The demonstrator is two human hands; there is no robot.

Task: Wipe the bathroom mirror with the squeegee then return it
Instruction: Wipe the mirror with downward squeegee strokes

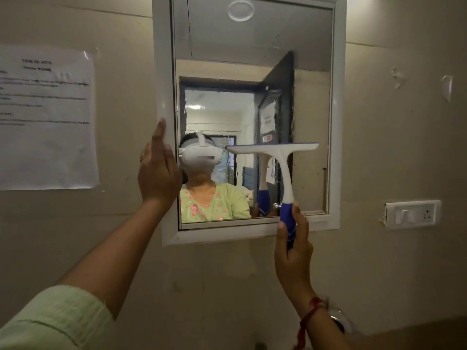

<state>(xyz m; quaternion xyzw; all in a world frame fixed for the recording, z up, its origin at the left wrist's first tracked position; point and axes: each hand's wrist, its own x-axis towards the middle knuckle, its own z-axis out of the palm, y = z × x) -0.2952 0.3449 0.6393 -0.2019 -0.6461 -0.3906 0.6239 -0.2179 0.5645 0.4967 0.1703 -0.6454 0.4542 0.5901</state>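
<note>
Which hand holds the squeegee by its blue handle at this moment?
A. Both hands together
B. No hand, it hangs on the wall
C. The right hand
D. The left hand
C: the right hand is closed around the blue handle of the squeegee, while the left hand lies open at the mirror frame.

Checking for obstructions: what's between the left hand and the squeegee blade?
In the head view, only bare mirror glass separates the left hand from the white-and-blue plastic squeegee.
</note>
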